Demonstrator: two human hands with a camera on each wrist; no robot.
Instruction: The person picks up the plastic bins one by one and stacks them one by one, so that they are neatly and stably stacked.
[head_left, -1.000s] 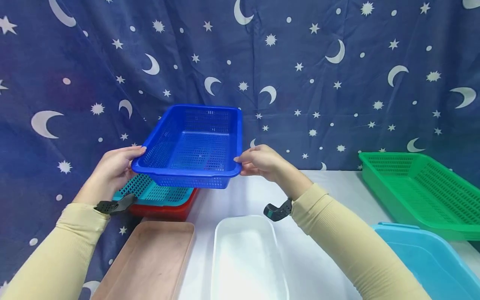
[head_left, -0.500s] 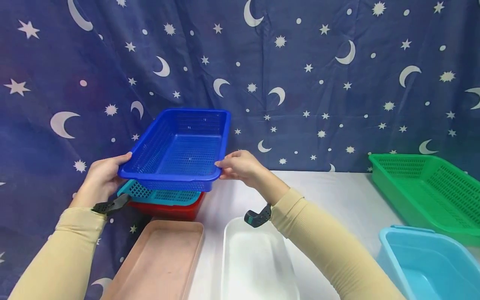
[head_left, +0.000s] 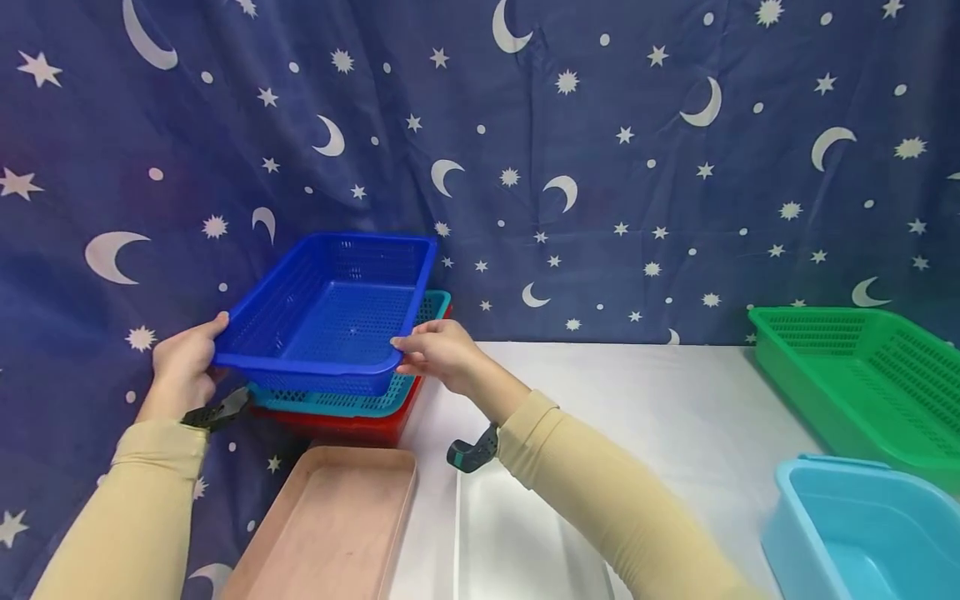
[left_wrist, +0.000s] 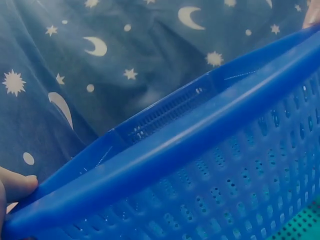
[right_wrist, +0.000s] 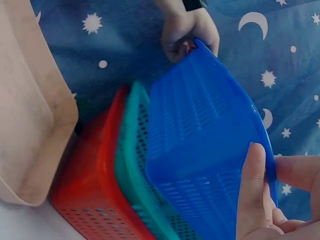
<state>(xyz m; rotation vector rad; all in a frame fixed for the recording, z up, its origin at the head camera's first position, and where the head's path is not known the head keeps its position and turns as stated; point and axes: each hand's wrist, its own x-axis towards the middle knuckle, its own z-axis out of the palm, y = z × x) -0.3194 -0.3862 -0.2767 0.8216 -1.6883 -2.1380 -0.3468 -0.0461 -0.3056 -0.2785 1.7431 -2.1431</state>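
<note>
A deep blue perforated basket [head_left: 352,312] is held in the air, tilted, over a nested pair of baskets. My left hand [head_left: 182,367] grips its near left corner by the rim. The near right corner is pinched between thumb and fingers of my right hand [head_left: 442,354]. Beneath it a teal basket [head_left: 322,403] sits inside a red basket [head_left: 375,430]. In the right wrist view the blue basket's underside [right_wrist: 200,130] lies very close to the teal rim [right_wrist: 131,145]; whether they touch I cannot tell.
A peach tray [head_left: 330,517] and a white tray [head_left: 510,533] lie nearer on the white table [head_left: 615,417]. On the right stand a light blue bin [head_left: 825,533] and a green perforated basket [head_left: 840,408]. A starry curtain [head_left: 600,167] hangs behind.
Both hands have carried the blue basket left and lower, over the nested teal and red baskets. More of the teal basket's right side now shows.
</note>
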